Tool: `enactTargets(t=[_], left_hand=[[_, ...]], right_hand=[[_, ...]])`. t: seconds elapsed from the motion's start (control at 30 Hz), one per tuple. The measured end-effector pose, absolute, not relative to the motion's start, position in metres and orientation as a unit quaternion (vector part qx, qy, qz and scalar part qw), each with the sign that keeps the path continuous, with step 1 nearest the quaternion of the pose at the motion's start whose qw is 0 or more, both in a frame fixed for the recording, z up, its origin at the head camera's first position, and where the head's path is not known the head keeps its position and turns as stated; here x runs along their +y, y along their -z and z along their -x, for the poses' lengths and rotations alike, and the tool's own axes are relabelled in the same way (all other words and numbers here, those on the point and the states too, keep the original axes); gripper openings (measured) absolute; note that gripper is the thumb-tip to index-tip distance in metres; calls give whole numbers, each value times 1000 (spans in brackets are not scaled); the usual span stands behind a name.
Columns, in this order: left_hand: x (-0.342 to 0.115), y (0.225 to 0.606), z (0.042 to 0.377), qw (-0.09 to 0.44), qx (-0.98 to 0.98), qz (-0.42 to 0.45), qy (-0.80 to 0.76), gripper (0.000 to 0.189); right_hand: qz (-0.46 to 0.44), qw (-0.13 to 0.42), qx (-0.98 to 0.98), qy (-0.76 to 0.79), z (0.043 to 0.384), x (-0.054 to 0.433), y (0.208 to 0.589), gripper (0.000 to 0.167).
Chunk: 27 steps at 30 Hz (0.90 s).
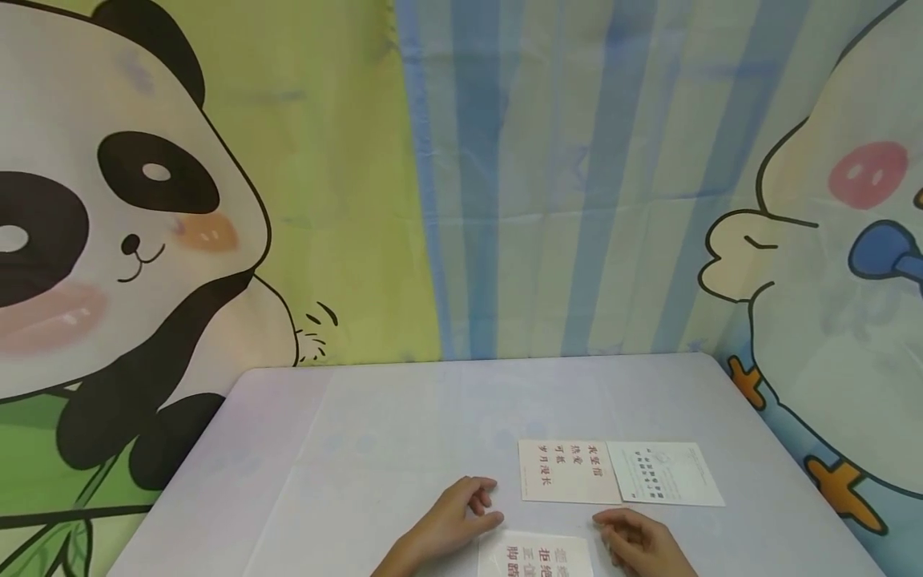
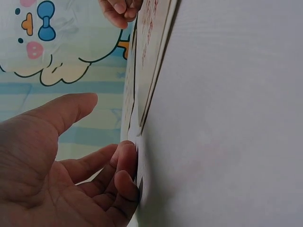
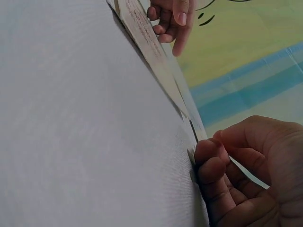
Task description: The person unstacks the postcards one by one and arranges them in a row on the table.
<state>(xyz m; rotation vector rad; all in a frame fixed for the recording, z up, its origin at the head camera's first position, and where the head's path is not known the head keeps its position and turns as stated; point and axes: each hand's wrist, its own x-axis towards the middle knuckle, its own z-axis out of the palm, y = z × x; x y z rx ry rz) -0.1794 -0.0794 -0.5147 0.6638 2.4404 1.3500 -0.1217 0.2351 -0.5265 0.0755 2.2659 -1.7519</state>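
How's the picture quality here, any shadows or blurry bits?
Head view: fairly even light, but the small print on the white card is too fine to read; left wrist view: dimmer, with a soft shadow on the table by the left hand; right wrist view: smeared lettering on the red-lettered card, shadow beside the right hand.

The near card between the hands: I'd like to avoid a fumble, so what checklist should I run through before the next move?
1. Near card printed side up: ok, red lettering shows.
2. Near card wholly in the head view: not ok, the bottom of the picture cuts it off.
3. Near card single, nothing under it: cannot tell.
4. Left hand empty: ok, nothing shows in it.
5. Right hand empty: ok, loosely curled, no card visible in it.
6. Red-lettered far card and paler far card side by side: ok.
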Motion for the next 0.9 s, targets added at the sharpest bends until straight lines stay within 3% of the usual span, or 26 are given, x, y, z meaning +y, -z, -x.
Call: enactTargets(t=[0.57, 0.9], left_hand=[[-107, 514, 151, 152, 838, -263, -454, 50], [-115, 519, 150, 148, 830, -335, -422, 65]], right_hand=[[52, 143, 816, 557, 118, 238, 526, 43], [139, 150, 796, 569, 118, 240, 529, 46]])
